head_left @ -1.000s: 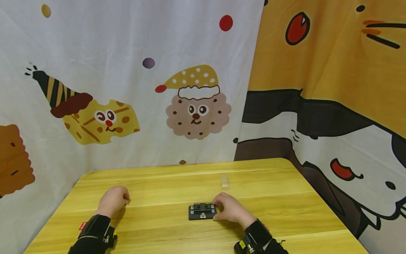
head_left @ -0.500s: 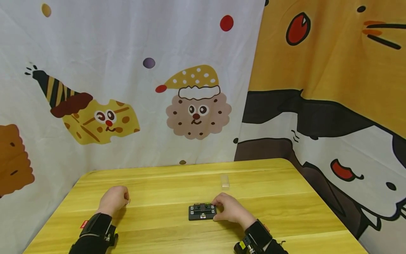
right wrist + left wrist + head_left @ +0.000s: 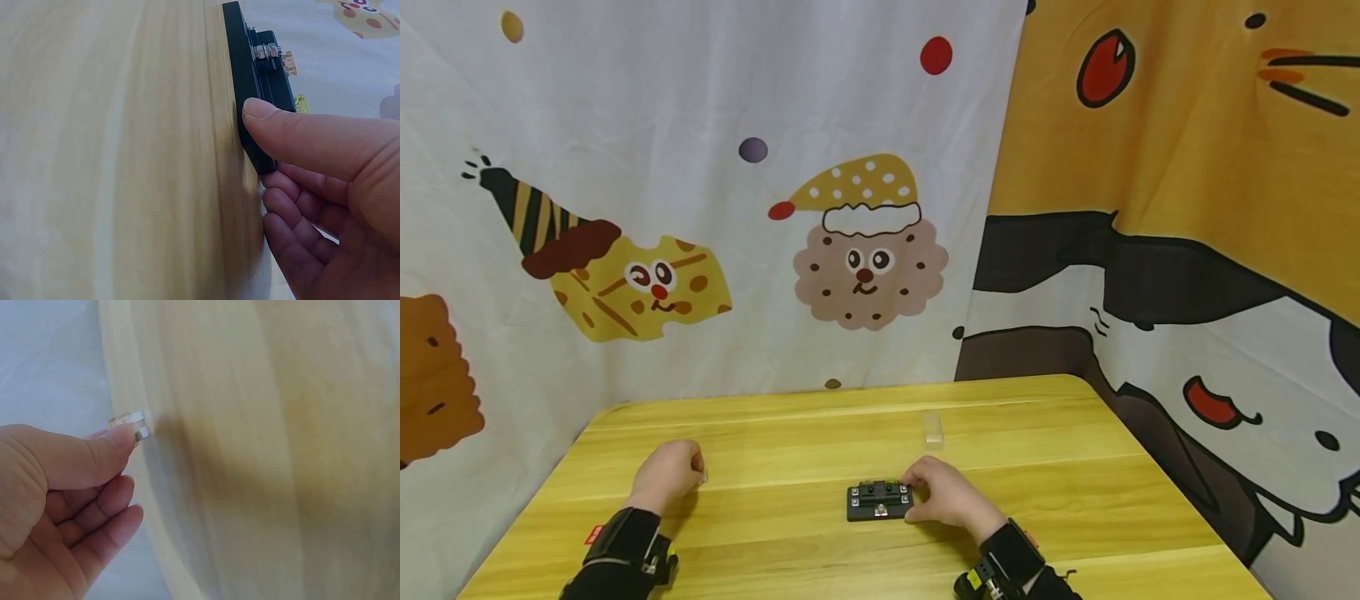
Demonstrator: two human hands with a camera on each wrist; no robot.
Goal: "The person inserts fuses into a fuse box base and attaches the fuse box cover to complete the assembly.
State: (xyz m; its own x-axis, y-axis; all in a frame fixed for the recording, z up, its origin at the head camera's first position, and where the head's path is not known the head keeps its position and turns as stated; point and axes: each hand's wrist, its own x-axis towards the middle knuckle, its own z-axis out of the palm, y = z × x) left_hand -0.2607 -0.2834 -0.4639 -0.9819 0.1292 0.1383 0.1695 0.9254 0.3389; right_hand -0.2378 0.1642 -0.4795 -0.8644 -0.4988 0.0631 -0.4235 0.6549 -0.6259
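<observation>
One black fuse block [image 3: 880, 502] in right hand [image 3: 946, 497], one clear fuse [image 3: 130, 425] in left hand [image 3: 667, 473]

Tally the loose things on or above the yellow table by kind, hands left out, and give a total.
Black fuse block, gripped by the right hand: 1
Small clear piece with metal prongs, pinched by the left hand: 1
Clear plastic cover, lying farther back on the table: 1
Total: 3
</observation>
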